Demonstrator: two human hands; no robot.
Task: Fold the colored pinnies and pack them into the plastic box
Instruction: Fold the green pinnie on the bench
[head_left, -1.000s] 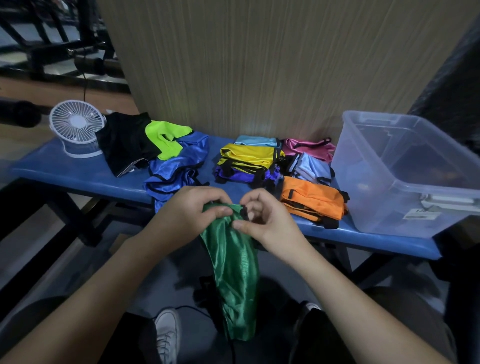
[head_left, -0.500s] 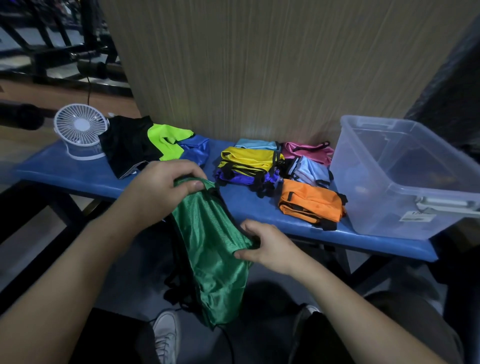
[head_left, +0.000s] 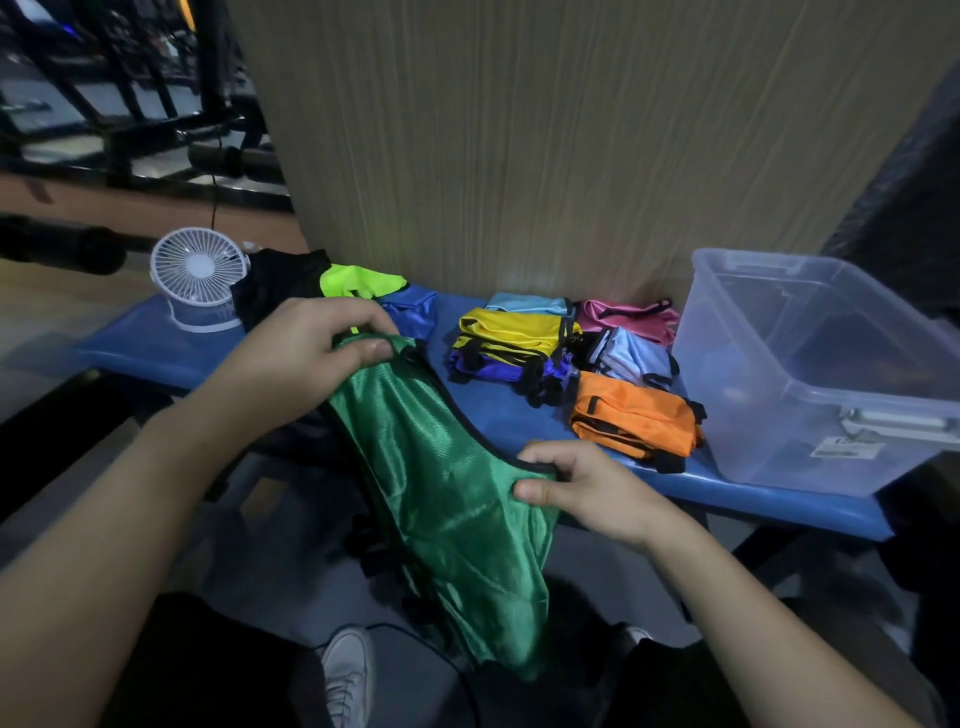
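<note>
A shiny green pinny (head_left: 447, 499) with black trim hangs in front of the blue bench (head_left: 769, 499). My left hand (head_left: 301, 353) grips its upper corner above the bench's front edge. Lower down, my right hand (head_left: 587, 488) pinches its right edge. Folded pinnies lie on the bench: yellow (head_left: 511, 330) on purple (head_left: 498, 370), light blue (head_left: 530, 302), pink (head_left: 626, 317), pale blue (head_left: 634, 358) and orange (head_left: 634, 415). The clear plastic box (head_left: 831, 374) stands open at the right end of the bench.
A small white fan (head_left: 197, 275) stands at the bench's left end. Beside it lie loose black (head_left: 280, 283), neon green (head_left: 358, 280) and blue (head_left: 410, 309) pinnies. A wood-grain wall (head_left: 545, 145) rises behind. My knees and a white shoe (head_left: 348, 675) are below.
My hands have drawn apart: the left rose and went left with the top corner, the right slid down along the edge. The green pinny is spread wider.
</note>
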